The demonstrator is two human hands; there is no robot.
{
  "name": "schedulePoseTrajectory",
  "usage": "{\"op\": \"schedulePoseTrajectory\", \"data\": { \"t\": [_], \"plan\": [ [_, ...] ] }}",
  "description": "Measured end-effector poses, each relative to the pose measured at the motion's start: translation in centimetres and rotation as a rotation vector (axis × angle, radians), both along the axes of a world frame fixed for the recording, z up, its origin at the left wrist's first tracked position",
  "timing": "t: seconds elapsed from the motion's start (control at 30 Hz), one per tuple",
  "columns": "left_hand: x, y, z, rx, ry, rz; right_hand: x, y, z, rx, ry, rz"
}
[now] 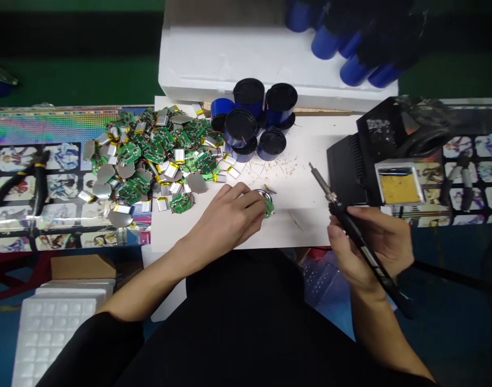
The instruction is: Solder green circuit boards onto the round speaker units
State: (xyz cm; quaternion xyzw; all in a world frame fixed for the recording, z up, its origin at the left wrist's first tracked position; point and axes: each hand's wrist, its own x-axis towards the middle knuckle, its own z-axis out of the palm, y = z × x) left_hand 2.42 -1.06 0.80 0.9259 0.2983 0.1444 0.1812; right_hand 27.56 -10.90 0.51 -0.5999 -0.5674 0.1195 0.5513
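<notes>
My right hand (375, 247) is closed around the black handle of a soldering iron (356, 236), its metal tip pointing up and left over the white board. My left hand (240, 212) reaches down to the board with fingers curled onto a small green circuit board (269, 207), which is mostly hidden under them. A silvery round rim and a bit of wire show just past the fingertips. Left of this hand spreads a heap of green circuit boards (149, 145) with small silver and yellow battery packs wired to them.
Several blue cylinders with black ends (240, 128) stand behind my left hand, and more blue cylinders (326, 42) are on a white foam block (221, 54). A black soldering station (344, 169) with a yellow sponge (399, 188) is at right. Pliers (40, 180) lie far left; other pliers (466, 180) lie far right.
</notes>
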Motion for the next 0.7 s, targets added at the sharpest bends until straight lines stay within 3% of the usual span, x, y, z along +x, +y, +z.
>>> {"op": "schedulePoseTrajectory", "data": {
  "t": [0.23, 0.37, 0.5, 0.6, 0.7],
  "plan": [
    [-0.9, 0.1, -0.2, 0.028, -0.060, -0.023, -3.7, 4.5, -2.4, 0.021, 0.214, 0.087],
    [-1.2, -0.4, -2.2, -0.122, -0.235, 0.082, -4.1, 8.1, -4.1, 0.109, -0.075, 0.112],
    [-1.2, -1.2, -3.8, -0.328, -0.356, 0.189, -4.1, 10.9, -4.8, 0.058, -0.305, 0.070],
    [-2.6, -1.1, -2.4, -0.446, -0.382, 0.198, -4.3, 12.0, -5.4, 0.042, -0.344, 0.102],
    [-6.3, 0.7, 0.7, -0.510, -0.443, 0.203, -4.5, 12.7, -5.8, 0.050, -0.360, 0.130]
  ]
}}
